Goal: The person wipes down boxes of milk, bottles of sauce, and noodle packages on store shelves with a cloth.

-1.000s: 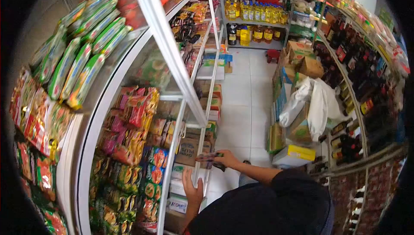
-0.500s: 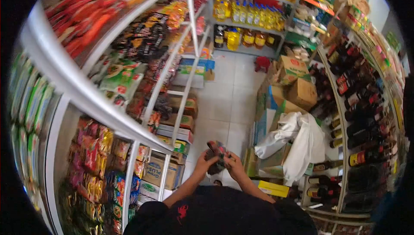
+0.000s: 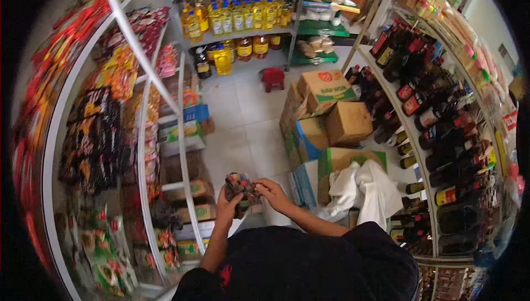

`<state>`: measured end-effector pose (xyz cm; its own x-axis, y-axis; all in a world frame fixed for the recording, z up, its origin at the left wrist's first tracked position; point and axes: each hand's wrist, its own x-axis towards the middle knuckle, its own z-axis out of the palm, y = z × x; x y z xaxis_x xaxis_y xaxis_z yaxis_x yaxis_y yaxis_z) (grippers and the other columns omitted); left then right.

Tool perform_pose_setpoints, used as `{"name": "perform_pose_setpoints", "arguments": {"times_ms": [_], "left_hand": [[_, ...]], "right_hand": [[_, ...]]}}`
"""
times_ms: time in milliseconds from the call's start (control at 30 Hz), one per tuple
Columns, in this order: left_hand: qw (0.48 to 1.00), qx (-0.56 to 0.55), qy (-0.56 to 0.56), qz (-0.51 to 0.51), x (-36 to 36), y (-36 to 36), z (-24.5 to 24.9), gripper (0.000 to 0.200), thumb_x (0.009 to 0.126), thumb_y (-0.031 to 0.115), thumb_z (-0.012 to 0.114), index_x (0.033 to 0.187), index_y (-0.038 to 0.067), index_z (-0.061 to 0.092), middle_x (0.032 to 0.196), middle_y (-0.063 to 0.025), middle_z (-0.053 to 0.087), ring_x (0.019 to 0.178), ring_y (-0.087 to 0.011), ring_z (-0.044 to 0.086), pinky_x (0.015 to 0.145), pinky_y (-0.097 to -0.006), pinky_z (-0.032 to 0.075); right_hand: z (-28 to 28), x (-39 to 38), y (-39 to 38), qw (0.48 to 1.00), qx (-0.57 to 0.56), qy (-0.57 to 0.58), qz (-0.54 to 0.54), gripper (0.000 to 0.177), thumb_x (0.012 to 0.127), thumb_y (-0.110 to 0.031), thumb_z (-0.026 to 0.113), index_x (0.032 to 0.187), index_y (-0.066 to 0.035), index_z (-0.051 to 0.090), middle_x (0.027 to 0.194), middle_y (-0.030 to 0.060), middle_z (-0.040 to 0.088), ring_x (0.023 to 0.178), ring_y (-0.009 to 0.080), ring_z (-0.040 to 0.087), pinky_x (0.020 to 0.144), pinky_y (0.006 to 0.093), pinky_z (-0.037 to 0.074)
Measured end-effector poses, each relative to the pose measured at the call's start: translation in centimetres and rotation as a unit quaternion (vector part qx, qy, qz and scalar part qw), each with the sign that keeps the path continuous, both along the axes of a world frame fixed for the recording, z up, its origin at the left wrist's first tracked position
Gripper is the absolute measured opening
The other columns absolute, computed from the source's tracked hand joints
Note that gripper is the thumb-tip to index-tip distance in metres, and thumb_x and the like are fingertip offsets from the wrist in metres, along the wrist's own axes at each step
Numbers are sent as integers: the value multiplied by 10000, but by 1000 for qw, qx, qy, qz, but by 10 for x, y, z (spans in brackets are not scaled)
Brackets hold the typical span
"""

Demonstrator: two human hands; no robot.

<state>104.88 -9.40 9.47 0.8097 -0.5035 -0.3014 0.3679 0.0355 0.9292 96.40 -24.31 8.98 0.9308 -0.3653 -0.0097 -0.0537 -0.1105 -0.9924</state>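
A crumpled, dark bundle (image 3: 240,186) with red, green and pale specks is held in front of my body at waist height. I cannot make out whether it is cloth or small packets. My left hand (image 3: 227,206) is closed on its left side, the thumb lying across the front. At its right edge, my right hand (image 3: 271,194) pinches it between thumb and fingers. Below the hands are my dark top (image 3: 298,265) and part of the pale tiled floor.
Shelves of hanging packets (image 3: 94,141) line the left behind white metal rails (image 3: 144,152). Cardboard boxes (image 3: 349,123) and a white sack (image 3: 367,188) stand on the right, beside shelves of dark bottles (image 3: 425,119). Oil bottles (image 3: 237,17) and a red stool (image 3: 272,79) are ahead.
My view has shifted along the aisle and turned right. The bundle is spread wider between my hands, and my right hand has moved to its edge.
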Motion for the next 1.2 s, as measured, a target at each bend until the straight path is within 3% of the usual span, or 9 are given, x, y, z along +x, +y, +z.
{"name": "perform_pose_setpoints", "arguments": {"times_ms": [133,300,367,633,700,767,900,1100,1200], "left_hand": [[999,8,-28,-23,78,-66,-9,413,728,67,634,1098,6,463,981,-85,573,896,-183,546,805,-297,421],[919,150,-295,-214,124,-157,-10,360,708,59,635,1027,-19,489,945,-153,581,878,-249,569,787,-328,427],[909,147,-290,-259,140,-197,-12,368,700,64,639,1027,-10,489,938,-169,576,891,-286,566,787,-340,426],[880,176,-339,-282,188,-335,-44,387,716,62,615,1074,5,480,1030,-177,520,957,-344,507,805,-367,409],[802,163,-482,-313,193,-373,-35,386,714,66,611,1076,19,487,1045,-158,516,966,-342,495,805,-370,410],[795,168,-449,-372,206,-413,-28,389,708,66,607,1080,45,497,1049,-142,517,968,-337,489,809,-374,408],[735,138,-539,-388,225,-490,-31,418,682,54,605,1089,89,515,1054,-115,516,970,-314,486,810,-386,397],[630,69,-636,-441,247,-598,-84,423,691,37,559,1105,118,527,1064,-74,521,968,-277,478,812,-392,389],[492,48,-717,-493,253,-640,-114,367,740,101,508,1101,156,542,1076,-38,513,1003,-244,463,827,-411,373]], "right_hand": [[-4,39,-78,997,-51,42,-33,261,863,-224,505,1020,-23,564,935,83,551,849,172,535,722,292,427],[-61,27,-171,971,-104,105,-188,259,839,-207,533,992,-1,569,996,123,556,916,245,539,771,323,420],[-76,18,-204,942,-82,206,-252,265,816,-196,555,984,9,566,997,141,571,923,262,548,764,330,424],[-183,47,-331,887,-77,234,-390,453,745,-243,603,1093,21,485,1015,213,536,968,335,512,817,382,412],[-186,69,-368,889,-25,194,-414,554,713,-272,619,1142,30,440,1124,271,463,1049,381,455,859,394,390],[-144,100,-389,856,-24,305,-417,728,718,-280,629,1269,44,280,1228,292,360,1103,415,399,902,394,369],[-168,130,-422,841,-26,288,-456,907,725,-292,640,1316,87,66,1253,321,307,1102,436,391,902,403,363],[-182,155,-426,824,116,180,-525,1143,715,-258,702,1237,97,-251,1245,247,380,1104,302,436,928,341,343],[-181,155,-434,812,200,208,-508,1221,689,-281,729,1194,96,-316,1268,253,336,1137,293,399,934,342,334]]}}
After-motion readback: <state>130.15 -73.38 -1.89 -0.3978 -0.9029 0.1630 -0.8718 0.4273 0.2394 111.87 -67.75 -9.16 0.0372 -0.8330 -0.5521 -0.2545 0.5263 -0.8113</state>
